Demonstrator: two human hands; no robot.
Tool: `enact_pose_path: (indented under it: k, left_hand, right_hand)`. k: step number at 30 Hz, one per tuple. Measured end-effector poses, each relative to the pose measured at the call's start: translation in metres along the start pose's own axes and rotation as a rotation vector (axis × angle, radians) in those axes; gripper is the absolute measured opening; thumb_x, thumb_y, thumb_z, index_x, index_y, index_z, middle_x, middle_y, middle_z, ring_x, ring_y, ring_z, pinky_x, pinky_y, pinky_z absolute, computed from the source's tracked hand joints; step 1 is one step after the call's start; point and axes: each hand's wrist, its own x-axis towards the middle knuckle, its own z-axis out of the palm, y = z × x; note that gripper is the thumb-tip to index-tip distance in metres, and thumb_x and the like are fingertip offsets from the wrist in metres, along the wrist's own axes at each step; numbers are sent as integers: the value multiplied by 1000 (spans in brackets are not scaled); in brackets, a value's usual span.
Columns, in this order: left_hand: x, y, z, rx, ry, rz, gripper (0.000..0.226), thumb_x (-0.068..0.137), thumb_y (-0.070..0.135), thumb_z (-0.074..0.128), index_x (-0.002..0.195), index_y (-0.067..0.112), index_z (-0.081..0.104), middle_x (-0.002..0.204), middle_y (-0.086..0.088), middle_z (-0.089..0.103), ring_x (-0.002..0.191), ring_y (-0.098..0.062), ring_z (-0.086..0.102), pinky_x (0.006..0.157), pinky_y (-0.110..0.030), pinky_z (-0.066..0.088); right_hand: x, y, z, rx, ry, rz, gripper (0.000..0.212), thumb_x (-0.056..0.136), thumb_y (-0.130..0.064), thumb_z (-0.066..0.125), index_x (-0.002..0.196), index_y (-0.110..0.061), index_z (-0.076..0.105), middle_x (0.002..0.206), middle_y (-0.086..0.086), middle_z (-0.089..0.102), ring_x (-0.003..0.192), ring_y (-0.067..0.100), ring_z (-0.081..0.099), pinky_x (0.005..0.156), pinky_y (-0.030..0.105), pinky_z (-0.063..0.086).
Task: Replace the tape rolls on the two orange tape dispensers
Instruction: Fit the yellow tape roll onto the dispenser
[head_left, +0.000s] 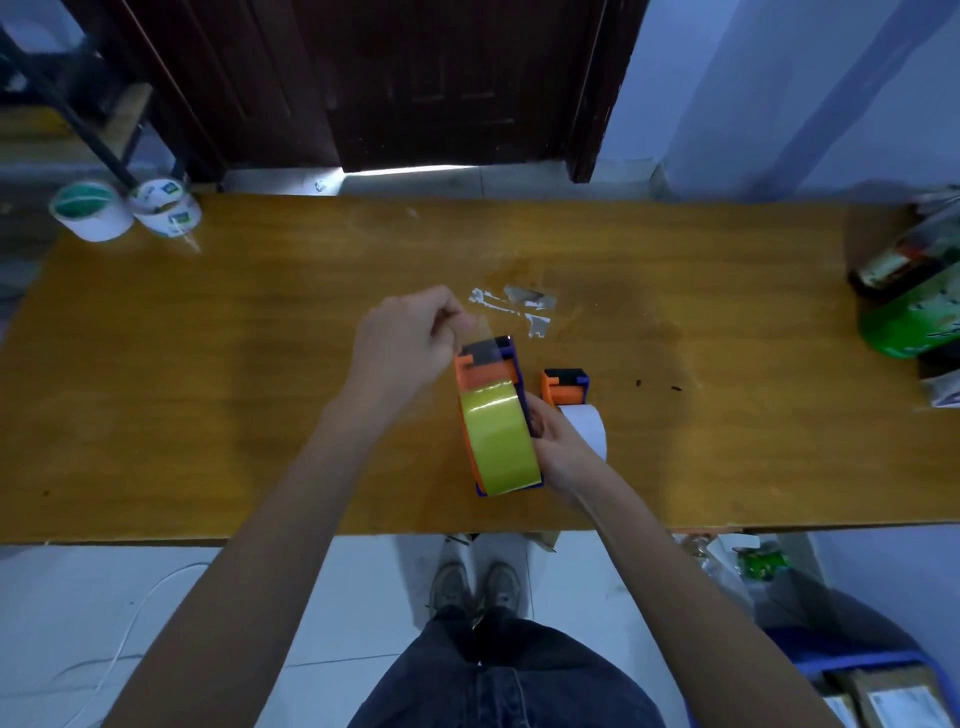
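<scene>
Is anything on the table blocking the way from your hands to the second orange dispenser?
Nothing visible does. The second orange tape dispenser with the white roll sits beside the right hand, partly hidden behind it.

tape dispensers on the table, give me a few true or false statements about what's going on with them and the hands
1. The right hand holds the dispenser with the yellow roll. True.
2. The left hand lies flat on the table. False: it is raised, pinching the tape end at the dispenser's front.
3. The second dispenser carries a white roll. True.
4. The second dispenser is held too. False: it sits on the table, beside the held one.
5. Two rolls sit at the table's far left corner. True.
</scene>
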Motion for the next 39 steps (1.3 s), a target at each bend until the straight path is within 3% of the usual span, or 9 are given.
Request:
enact_pose_path:
  k: [5, 10, 14, 18, 23, 27, 30, 35, 39]
  left_hand:
    - [31, -7, -3, 6, -69, -127, 12, 88, 26, 58, 82, 20, 67, 79, -2, 72, 83, -25, 65, 76, -35, 50]
    - [42, -14, -8, -73, -162, -194, 13, 87, 25, 62, 75, 22, 63, 66, 5, 67, 69, -10, 60, 70, -25, 43]
    - [39, -17, -13, -69, -165, -153, 13, 88, 25, 62, 75, 22, 63, 65, 7, 66, 68, -7, 60, 70, -26, 44]
    - [43, -8, -14, -23, -158, -101, 10, 88, 25, 61, 79, 25, 62, 64, 10, 64, 74, -9, 63, 73, -28, 48]
    - [51, 5, -15, 4, -167, -9, 8, 89, 25, 60, 81, 25, 61, 63, 19, 57, 68, -3, 57, 66, -27, 42]
    - [54, 13, -12, 15, -149, 93, 7, 90, 23, 58, 89, 20, 65, 66, 20, 54, 73, -8, 60, 65, -24, 43]
    - [57, 12, -12, -17, -125, 96, 6, 90, 20, 58, 88, 20, 64, 66, 20, 54, 72, -7, 60, 66, -22, 44]
    - [64, 3, -16, -86, -140, 3, 7, 88, 17, 60, 84, 20, 63, 67, 15, 58, 72, -6, 60, 72, -26, 47]
    - [72, 2, -30, -121, -166, -82, 8, 89, 17, 60, 81, 21, 60, 67, 10, 59, 68, -5, 58, 61, -17, 38]
  right_hand:
    - [-6, -6, 3, 21, -34, -75, 37, 84, -3, 64, 113, -25, 61, 107, 11, 69, 101, 30, 66, 89, 51, 52]
    - [-11, -14, 0, 32, -34, -128, 44, 87, 5, 58, 111, -31, 60, 102, 1, 71, 98, 25, 66, 87, 47, 54]
    - [-17, -22, 2, -41, -45, -146, 42, 87, 7, 56, 111, -28, 58, 92, -10, 73, 88, 7, 68, 72, 24, 55]
    - [-21, -29, 3, -97, -106, -158, 41, 87, 7, 56, 109, -26, 57, 94, -2, 68, 84, 3, 67, 72, 21, 55]
    - [-23, -34, 4, -104, -137, -150, 41, 88, 6, 56, 110, -28, 56, 98, 4, 66, 85, 4, 67, 75, 24, 55]
    - [-23, -32, 8, -52, -153, -135, 41, 88, 5, 58, 117, -25, 56, 112, 24, 65, 97, 26, 65, 83, 43, 54]
    - [-26, -34, 7, -17, -161, -144, 38, 88, 2, 57, 116, -24, 56, 118, 33, 59, 97, 33, 62, 80, 42, 54]
    - [-33, -37, 7, -31, -152, -133, 38, 85, 0, 58, 116, -22, 55, 102, 7, 69, 90, 14, 67, 76, 28, 56]
    - [-44, -33, 9, -50, -163, -127, 40, 81, -2, 59, 111, -30, 58, 90, -12, 74, 85, 4, 68, 74, 24, 56]
